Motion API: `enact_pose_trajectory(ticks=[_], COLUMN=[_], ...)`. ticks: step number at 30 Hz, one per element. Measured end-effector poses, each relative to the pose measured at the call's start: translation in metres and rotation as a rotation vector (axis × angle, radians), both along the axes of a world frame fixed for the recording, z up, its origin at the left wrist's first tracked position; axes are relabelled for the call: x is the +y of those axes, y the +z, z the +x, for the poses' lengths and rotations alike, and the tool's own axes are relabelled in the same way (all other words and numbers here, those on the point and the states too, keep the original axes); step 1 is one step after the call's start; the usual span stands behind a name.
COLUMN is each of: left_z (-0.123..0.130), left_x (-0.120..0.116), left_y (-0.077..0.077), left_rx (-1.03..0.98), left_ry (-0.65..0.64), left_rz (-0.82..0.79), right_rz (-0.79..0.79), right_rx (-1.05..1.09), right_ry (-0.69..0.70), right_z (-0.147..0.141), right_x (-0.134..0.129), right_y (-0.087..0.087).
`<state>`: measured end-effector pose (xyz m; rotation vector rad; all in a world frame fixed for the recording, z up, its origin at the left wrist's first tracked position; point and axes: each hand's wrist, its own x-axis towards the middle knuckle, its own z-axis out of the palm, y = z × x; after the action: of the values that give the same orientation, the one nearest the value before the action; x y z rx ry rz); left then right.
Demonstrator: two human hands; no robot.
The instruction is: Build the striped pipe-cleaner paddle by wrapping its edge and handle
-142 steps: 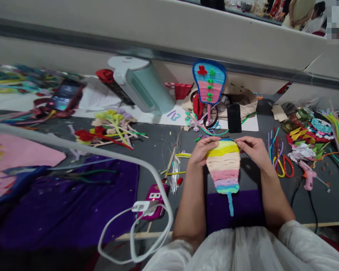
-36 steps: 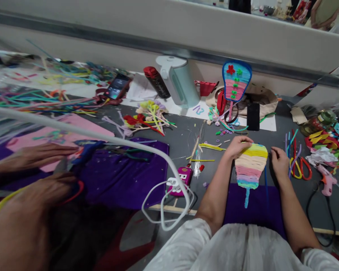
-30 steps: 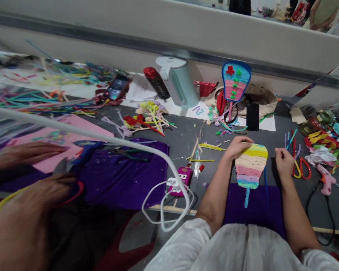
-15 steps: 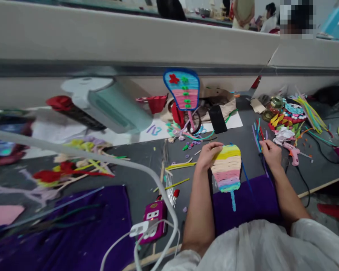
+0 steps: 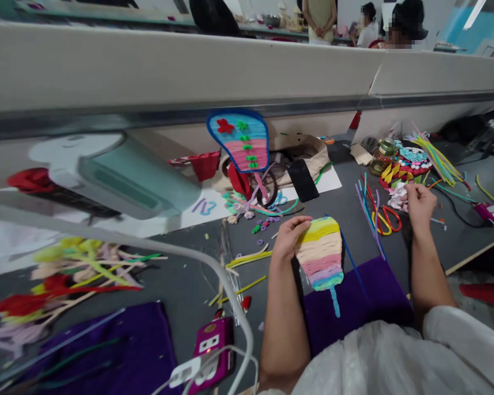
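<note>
My left hand (image 5: 288, 238) grips the upper left edge of a small fan (image 5: 321, 249) wound in striped pipe cleaners, yellow at the top through cream and pink to blue, with a light blue handle pointing down. My right hand (image 5: 420, 206) is closed beside a crumpled white paper (image 5: 397, 197); what its fingers hold, if anything, is hidden. Just left of it lie scissors (image 5: 389, 222) with red and yellow handles, beside loose purple and blue pipe cleaners (image 5: 372, 211). Under the fan, a dark purple cloth (image 5: 358, 312) covers the table edge.
A finished-looking blue and pink fan (image 5: 241, 142) stands by the partition (image 5: 168, 71). Left are a pale green machine (image 5: 140, 175), a thick white cable (image 5: 189, 249) and a magenta power strip (image 5: 214, 345). A glass jar (image 5: 385, 153) stands at back right.
My right hand has moved right, away from the scissors, which now lie uncovered, to beside the crumpled paper where a pink glue gun showed. My left hand still holds the striped fan.
</note>
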<state>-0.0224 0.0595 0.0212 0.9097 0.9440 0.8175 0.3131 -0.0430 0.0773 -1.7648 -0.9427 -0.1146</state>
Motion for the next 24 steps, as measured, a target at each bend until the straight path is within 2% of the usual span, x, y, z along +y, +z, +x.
enact_pose_trajectory(ticks=[4,9,19,24], left_z=[0.000,-0.001,0.000,0.000], left_x=[0.000,0.001,0.003,0.003], left_y=[-0.001,-0.003,-0.006,-0.006], left_rx=[0.005,0.005,0.007,0.009], left_ry=[0.009,-0.008,-0.011,-0.007], left_rz=[0.003,0.006,0.001,0.001], right_rz=[0.057,0.207,0.288,0.386], right_rx=[0.063,0.116,0.242,0.157], right_ry=[-0.032,-0.018,0.016,-0.013], right_z=[0.004,0.012,0.005,0.015], right_x=[0.005,0.015,0.026,0.034], right_y=[0.002,0.002,0.015,0.020])
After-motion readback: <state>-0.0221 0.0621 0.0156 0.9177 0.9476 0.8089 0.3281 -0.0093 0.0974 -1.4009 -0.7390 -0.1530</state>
